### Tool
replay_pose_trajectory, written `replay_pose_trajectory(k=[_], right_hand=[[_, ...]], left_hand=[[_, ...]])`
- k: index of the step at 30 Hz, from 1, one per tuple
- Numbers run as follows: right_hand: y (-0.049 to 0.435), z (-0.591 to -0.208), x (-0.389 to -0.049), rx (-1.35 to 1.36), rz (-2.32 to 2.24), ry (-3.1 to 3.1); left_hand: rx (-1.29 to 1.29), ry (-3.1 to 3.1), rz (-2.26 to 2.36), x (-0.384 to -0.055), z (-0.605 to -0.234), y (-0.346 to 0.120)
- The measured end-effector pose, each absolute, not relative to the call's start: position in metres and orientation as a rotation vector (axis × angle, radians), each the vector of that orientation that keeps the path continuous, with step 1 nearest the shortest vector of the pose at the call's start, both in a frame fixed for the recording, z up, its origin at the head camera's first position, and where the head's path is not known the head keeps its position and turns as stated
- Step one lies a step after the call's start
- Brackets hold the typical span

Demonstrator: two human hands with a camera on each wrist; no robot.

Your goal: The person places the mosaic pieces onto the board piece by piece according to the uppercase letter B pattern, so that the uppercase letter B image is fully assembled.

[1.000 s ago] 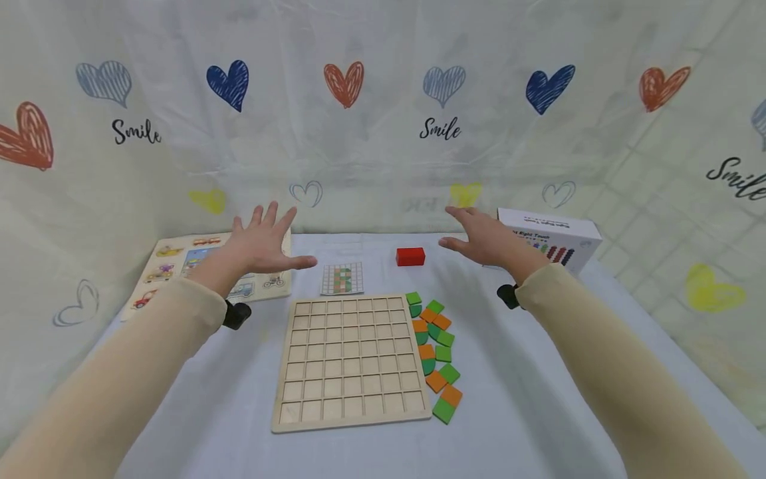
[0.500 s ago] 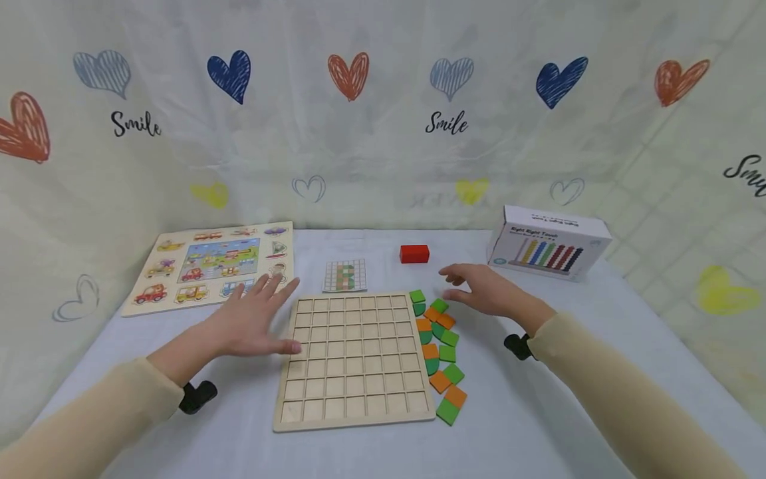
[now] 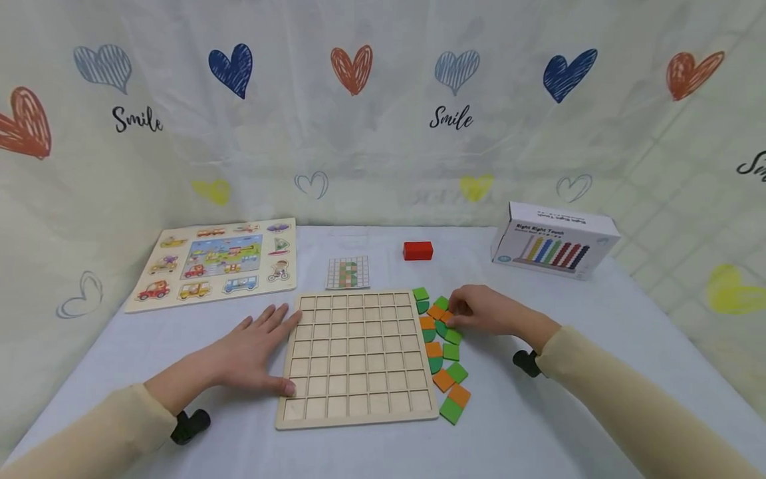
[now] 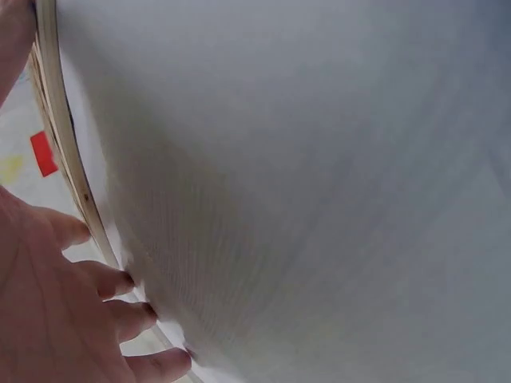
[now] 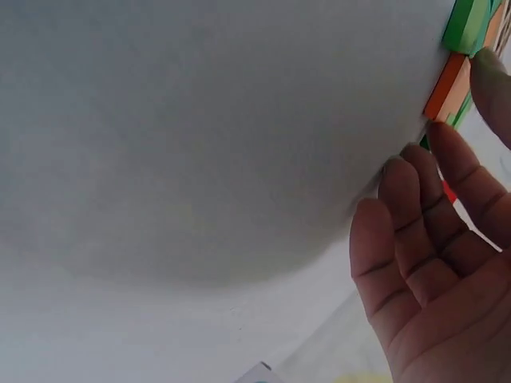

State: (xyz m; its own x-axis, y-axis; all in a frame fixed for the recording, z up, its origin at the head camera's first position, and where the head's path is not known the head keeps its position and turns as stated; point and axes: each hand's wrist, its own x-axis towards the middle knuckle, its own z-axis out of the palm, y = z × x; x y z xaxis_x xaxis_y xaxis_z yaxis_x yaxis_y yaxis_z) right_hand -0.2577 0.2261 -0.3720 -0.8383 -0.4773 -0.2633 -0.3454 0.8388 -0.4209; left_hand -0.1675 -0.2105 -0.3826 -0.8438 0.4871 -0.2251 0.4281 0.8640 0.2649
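Note:
A square wooden grid board (image 3: 357,346) lies flat on the table in the head view. My left hand (image 3: 251,352) rests palm down at its left edge, fingers spread, thumb over the rim. In the left wrist view, the fingers of that left hand (image 4: 56,295) lie beside the board's edge (image 4: 72,159). Along the board's right side are several green and orange tiles (image 3: 451,352). My right hand (image 3: 487,309) is at the upper part of this group, its thumb and index finger pinching an orange tile (image 5: 449,86). Part of that tile is hidden by the fingertips.
Behind the board lies a small pattern card (image 3: 348,273), with a red block (image 3: 417,251) to its right. A vehicle picture puzzle (image 3: 224,256) is at the back left. A white toy box (image 3: 553,241) stands at the back right, before a heart-print cloth backdrop.
Both hands have come down from above the table. The left has settled on the board's left edge; the right has reached the tiles and closed its thumb and index finger on an orange one.

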Motion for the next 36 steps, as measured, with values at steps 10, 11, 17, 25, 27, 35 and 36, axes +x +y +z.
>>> replay_pose_trajectory(k=[10,11,17,25,27,35,36], right_hand=[[0.22,-0.368,-0.256,-0.623,-0.468,2.673],[0.22,-0.368,-0.256,-0.63,-0.469,2.672],[0.225,-0.369,-0.254,-0.715,-0.472,2.675],[0.23,-0.371,-0.253,-0.699,-0.507,2.69],[0.23,-0.371,-0.253,-0.681,-0.515,2.687],[0.224,-0.365,-0.252,-0.7,-0.569,2.699],[0.221,-0.363,-0.252,-0.704,-0.598,2.695]], left_hand=[[0.652,2.703,0.313,-0.175,-0.38,-0.211],[0.644,2.698,0.317,-0.176,-0.381,-0.211],[0.617,2.689,0.326,-0.178,-0.385,-0.212],[0.627,2.684,0.333,-0.178,-0.384,-0.212],[0.625,2.683,0.332,-0.178,-0.384,-0.212],[0.597,2.674,0.323,-0.177,-0.384,-0.211],[0.594,2.673,0.319,-0.177,-0.384,-0.21]])
